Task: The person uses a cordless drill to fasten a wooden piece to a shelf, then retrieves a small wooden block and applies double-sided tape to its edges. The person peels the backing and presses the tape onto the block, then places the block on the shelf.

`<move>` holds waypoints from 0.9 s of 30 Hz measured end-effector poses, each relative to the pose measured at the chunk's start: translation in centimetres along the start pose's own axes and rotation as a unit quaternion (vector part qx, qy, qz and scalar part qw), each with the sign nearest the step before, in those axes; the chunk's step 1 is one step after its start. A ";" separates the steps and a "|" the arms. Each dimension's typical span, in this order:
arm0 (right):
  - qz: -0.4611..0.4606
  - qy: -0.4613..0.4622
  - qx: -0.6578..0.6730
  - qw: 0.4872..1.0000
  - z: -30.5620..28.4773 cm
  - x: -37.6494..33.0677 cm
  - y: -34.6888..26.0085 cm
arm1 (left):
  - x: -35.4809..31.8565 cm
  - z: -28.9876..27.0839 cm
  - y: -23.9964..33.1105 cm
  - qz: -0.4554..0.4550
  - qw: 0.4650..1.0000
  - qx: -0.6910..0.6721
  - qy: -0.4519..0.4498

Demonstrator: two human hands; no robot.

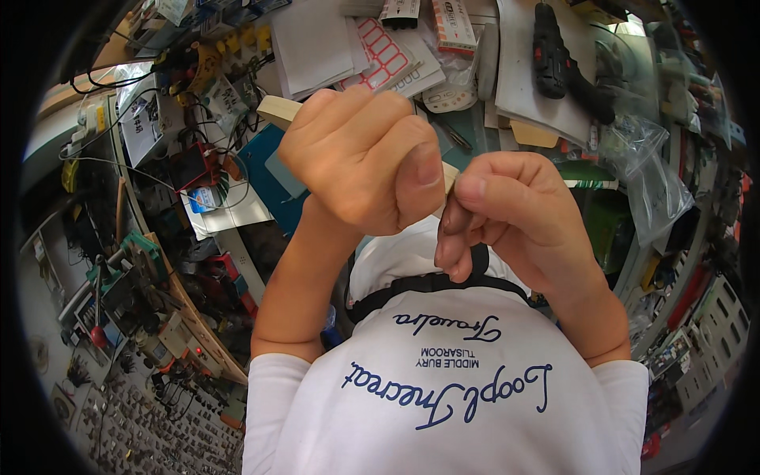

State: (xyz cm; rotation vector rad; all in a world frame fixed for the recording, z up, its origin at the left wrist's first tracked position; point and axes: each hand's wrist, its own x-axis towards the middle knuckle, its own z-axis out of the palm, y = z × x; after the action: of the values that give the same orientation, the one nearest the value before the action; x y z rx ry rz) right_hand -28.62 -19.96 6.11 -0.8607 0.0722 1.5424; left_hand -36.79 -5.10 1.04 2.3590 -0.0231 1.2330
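My left hand (364, 158) is closed in a fist around a cream-coloured bar (275, 108), whose far end sticks out at the upper left. A bit of its other end shows between my two hands. Close beside that end is my right hand (514, 210), its thumb and forefinger pinched together and the other fingers curled. Dark smudges mark the right fingertips. Whatever the pinch holds is too small or too hidden to make out. Both hands are raised in front of my white shirt, above a cluttered bench.
White papers (313, 51) and a sheet of red-framed labels (381, 51) lie beyond my hands. A black power drill (554, 63) rests on papers at the far right, near a clear plastic bag (645, 178). At left are a blue folder (265, 178) and tangled cables.
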 end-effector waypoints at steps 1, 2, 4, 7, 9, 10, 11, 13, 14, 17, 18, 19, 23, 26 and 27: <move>-0.004 0.016 -0.018 1.000 0.2 0.0 0.0 | 0.0 0.0 0.0 0.003 1.000 -0.002 -0.005; -0.008 0.032 -0.035 0.999 0.6 -0.1 0.0 | 0.0 0.0 0.0 0.006 1.000 -0.003 -0.006; -0.017 0.048 -0.053 0.997 0.8 -0.2 0.1 | 0.1 0.0 0.1 0.012 1.000 -0.003 -0.009; -0.028 0.047 -0.057 0.997 0.8 -0.3 0.2 | 0.1 0.1 0.1 0.009 1.000 -0.008 -0.003; -0.031 0.048 -0.064 0.996 0.8 -0.4 0.2 | 0.1 0.0 0.2 0.012 1.000 -0.009 -0.010; -0.029 0.047 -0.064 0.996 0.8 -0.4 0.2 | 0.1 -0.1 0.2 0.014 1.000 -0.009 -0.013; -0.027 0.048 -0.065 0.996 0.7 -0.4 0.2 | 0.1 -0.1 0.2 0.015 1.000 -0.011 -0.016; -0.024 0.045 -0.067 0.996 0.6 -0.5 0.2 | 0.1 -0.1 0.3 0.015 1.000 -0.016 -0.022; -0.024 0.041 -0.067 0.997 0.5 -0.5 0.2 | 0.1 -0.1 0.3 0.016 1.000 -0.016 -0.019; -0.024 0.040 -0.067 0.997 0.6 -0.5 0.2 | 0.1 0.0 0.4 0.015 1.000 -0.017 -0.015; -0.025 0.041 -0.066 0.997 0.6 -0.5 0.2 | 0.1 -0.1 0.4 0.013 1.000 -0.019 -0.016; -0.026 0.041 -0.064 0.997 0.7 -0.5 0.2 | 0.1 -0.1 0.4 0.012 1.000 -0.020 -0.017; -0.031 0.039 -0.059 0.997 0.8 -0.4 0.3 | 0.1 -0.3 0.5 0.006 1.000 -0.021 -0.021; -0.034 0.038 -0.058 0.997 0.8 -0.3 0.4 | 0.0 -0.2 0.5 -0.003 1.000 -0.022 -0.014; -0.035 0.039 -0.058 0.997 0.8 -0.3 0.5 | 0.0 -0.2 0.4 -0.003 1.000 -0.023 -0.013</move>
State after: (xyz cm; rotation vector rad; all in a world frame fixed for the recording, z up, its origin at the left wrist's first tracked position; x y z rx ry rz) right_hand -29.43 -19.86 6.67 -1.0052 0.0082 1.4586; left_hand -37.06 -5.40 1.33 2.3346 -0.0512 1.1856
